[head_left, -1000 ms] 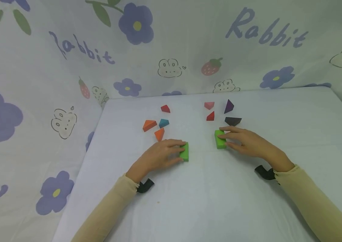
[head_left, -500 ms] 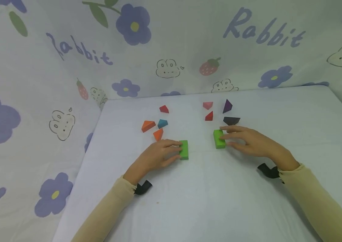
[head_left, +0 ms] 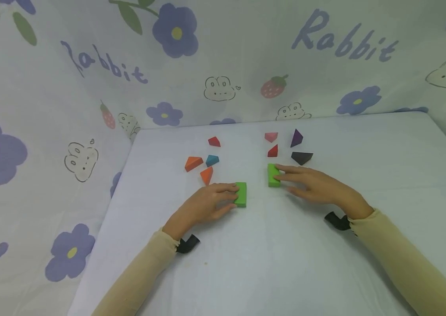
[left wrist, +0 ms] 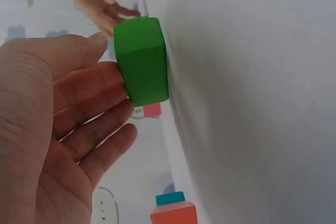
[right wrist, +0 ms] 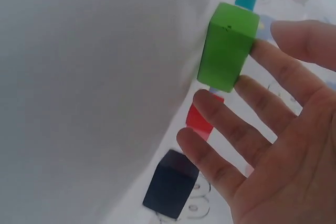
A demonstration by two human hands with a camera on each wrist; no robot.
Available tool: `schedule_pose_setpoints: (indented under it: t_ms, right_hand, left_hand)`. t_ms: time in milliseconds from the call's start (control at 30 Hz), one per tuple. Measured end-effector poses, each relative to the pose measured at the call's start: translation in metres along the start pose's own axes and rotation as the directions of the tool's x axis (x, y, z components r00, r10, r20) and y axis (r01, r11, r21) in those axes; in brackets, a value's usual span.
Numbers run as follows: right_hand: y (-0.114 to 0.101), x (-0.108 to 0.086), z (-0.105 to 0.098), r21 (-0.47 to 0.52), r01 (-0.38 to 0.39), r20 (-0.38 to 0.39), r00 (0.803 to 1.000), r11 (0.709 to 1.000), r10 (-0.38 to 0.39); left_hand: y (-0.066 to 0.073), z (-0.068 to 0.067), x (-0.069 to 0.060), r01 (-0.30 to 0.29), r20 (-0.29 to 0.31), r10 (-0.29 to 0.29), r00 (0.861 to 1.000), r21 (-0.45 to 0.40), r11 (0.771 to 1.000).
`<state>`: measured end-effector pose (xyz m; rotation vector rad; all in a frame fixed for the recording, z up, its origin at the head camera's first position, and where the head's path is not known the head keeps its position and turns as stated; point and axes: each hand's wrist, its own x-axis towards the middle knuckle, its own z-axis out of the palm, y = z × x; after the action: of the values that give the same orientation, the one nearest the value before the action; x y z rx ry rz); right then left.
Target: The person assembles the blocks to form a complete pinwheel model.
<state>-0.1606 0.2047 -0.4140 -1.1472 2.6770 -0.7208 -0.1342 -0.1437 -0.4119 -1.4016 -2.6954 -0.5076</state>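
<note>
Two green blocks lie on the white table, one by each hand. My left hand (head_left: 207, 202) touches the side of the left green block (head_left: 241, 195) with its fingertips. In the left wrist view the thumb stays apart from that block (left wrist: 140, 64), and the fingers are loosely extended. My right hand (head_left: 313, 186) has its fingers spread, with fingertips against the right green block (head_left: 273, 175). In the right wrist view the index and middle fingertips meet that block (right wrist: 229, 48), while the thumb is off it. A gap separates the two blocks.
Beyond the left hand lie two orange pieces (head_left: 194, 163), a blue piece (head_left: 212, 160) and a red piece (head_left: 214, 141). Behind the right hand are a pink piece (head_left: 271, 137), a red wedge (head_left: 272, 151), a purple piece (head_left: 296, 138) and a black piece (head_left: 301, 157).
The right hand and its green block have slid left, nearer the left block. The left hand and its block have hardly moved.
</note>
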Motion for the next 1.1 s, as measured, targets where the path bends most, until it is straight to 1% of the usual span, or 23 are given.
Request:
schedule_pose_setpoints:
  t_ms: [133,267,367,500,633,767,900,1100]
  right_hand:
    - [-0.002,0.017,0.005,0.015,0.018,0.0,1.0,1.0,-0.018]
    - [-0.005,0.03,0.01,0.023,0.0,0.025,1.0,1.0,-0.001]
    - [-0.006,0.033,0.011,0.015,-0.03,0.017,0.999,0.999,0.03]
    - [-0.007,0.031,0.011,0.015,-0.056,0.003,0.998,0.998,0.056]
    - [-0.006,0.034,0.011,0.02,-0.025,0.001,1.0,0.999,0.025]
    - [-0.006,0.042,0.012,0.019,0.008,0.004,1.0,1.0,-0.008]
    - [-0.009,0.051,0.013,0.021,0.005,0.016,1.0,1.0,-0.005]
    - [-0.013,0.061,0.017,0.029,-0.017,0.048,0.999,0.999,0.015]
  left_hand:
    - [0.0,-0.001,-0.001,0.014,0.029,-0.014,0.999,0.0,1.0]
    - [-0.001,0.0,-0.002,0.028,0.056,-0.027,0.998,-0.013,1.0]
    - [-0.002,0.002,-0.002,0.027,0.071,-0.026,0.997,-0.02,0.999]
    - [-0.002,0.002,-0.001,0.021,0.075,-0.019,0.997,-0.021,1.0]
    - [-0.001,0.0,0.0,0.023,0.073,-0.021,0.997,-0.027,0.999]
    - [-0.001,0.001,0.0,0.03,0.087,-0.025,0.996,-0.05,0.998]
    - [-0.001,0.004,0.0,0.038,0.095,-0.032,0.995,-0.059,0.998]
    - [0.0,0.004,-0.001,0.033,0.078,-0.028,0.997,-0.056,0.998]
